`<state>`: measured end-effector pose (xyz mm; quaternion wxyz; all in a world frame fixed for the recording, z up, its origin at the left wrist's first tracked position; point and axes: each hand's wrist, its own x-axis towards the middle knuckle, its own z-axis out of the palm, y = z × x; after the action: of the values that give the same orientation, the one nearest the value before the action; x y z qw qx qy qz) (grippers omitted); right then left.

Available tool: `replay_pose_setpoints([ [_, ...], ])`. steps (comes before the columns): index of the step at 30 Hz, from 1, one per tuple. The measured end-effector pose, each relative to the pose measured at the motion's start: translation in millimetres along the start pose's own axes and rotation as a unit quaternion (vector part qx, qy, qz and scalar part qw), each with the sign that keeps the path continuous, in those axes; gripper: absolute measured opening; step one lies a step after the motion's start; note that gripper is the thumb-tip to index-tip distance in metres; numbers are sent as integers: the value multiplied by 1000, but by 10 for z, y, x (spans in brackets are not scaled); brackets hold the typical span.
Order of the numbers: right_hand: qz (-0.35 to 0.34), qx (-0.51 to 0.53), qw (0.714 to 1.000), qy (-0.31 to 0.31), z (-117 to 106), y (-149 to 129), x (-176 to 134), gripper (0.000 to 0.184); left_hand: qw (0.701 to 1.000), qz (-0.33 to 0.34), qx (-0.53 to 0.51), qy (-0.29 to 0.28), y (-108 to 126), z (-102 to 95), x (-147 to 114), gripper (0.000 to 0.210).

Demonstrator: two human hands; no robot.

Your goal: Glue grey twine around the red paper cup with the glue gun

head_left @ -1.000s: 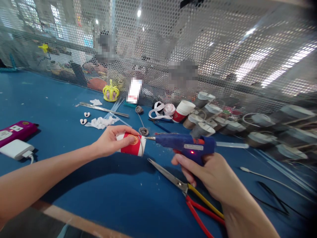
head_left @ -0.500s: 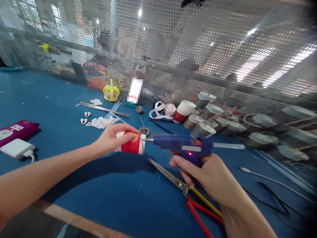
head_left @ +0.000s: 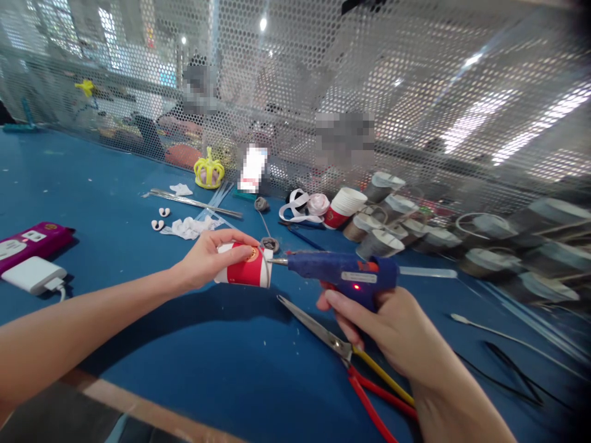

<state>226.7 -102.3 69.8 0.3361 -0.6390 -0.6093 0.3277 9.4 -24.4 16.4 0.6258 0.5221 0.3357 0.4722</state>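
A red and white paper cup (head_left: 247, 274) lies on its side in the air, with my left hand (head_left: 221, 255) closed around it. Grey cord (head_left: 265, 261) runs along the cup near its right end. My right hand (head_left: 369, 314) grips a blue hot glue gun (head_left: 344, 271) whose red light is lit. The gun's metal nozzle points left, right at the cup's end by the cord; whether it touches is too small to tell. A clear glue stick (head_left: 427, 272) sticks out of the gun's back. Below the gun, scissors (head_left: 341, 347) with red and yellow handles lie on the table.
Behind the cup are a small grey cord coil (head_left: 269, 245), crumpled white material (head_left: 191, 227) and metal rods (head_left: 196, 203). Stacked paper cups (head_left: 344, 206) and several cord-wrapped cups (head_left: 381, 244) stand at the right. A purple power strip (head_left: 37, 243) lies left; a perforated metal screen (head_left: 277, 80) rises behind.
Both hands, the cup and the glue gun keep nearly the same pose. The whole view has shifted very slightly.
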Motion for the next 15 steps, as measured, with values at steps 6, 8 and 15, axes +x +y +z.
replay_pose_setpoints([
  [6, -2, 15, 1000, 5, -20, 22, 27, 32, 998, 37, 44, -5, 6, -6, -21, 21],
  [8, 3, 35, 999, -9, -17, 21, 24, 31, 997, 52, 63, -1, 28, 7, -33, 20],
  [15, 23, 74, 996, -45, -3, 20, 68, 31, 988, 104, 112, -4, 42, 30, -67, 20],
])
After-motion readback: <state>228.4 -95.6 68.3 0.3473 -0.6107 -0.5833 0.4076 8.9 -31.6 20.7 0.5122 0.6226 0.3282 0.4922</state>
